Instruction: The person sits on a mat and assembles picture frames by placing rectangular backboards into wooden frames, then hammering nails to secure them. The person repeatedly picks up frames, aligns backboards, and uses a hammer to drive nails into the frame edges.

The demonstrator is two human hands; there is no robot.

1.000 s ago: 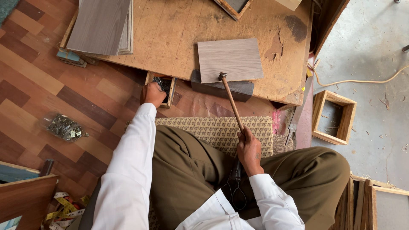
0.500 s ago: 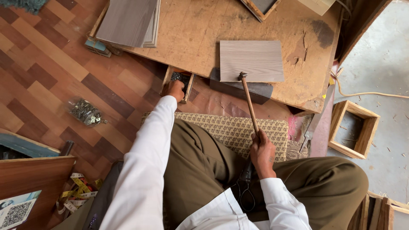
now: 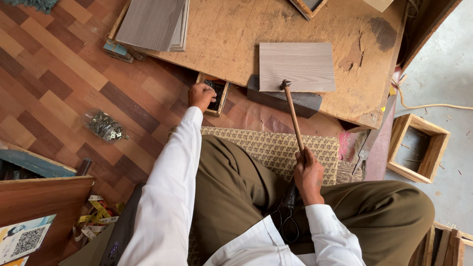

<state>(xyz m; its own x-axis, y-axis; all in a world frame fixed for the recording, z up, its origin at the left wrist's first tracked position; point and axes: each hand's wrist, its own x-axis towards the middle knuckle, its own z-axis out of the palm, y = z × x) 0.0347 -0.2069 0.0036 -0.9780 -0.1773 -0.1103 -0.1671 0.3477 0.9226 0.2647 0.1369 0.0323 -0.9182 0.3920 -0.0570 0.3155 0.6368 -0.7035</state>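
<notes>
From the head camera, the left hand (image 3: 201,94) is reaching into a small wooden box (image 3: 215,94) of dark nails, fingers curled inside. The right hand (image 3: 308,173) is holding a hammer (image 3: 292,111) tight, its head resting on a grey board (image 3: 296,67). It looks like nail-picking time; next needs a careful pinch.

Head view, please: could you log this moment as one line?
left hand: reaching into small wooden box | right hand: gripping hammer | hammer head: at edge of grey board
</notes>
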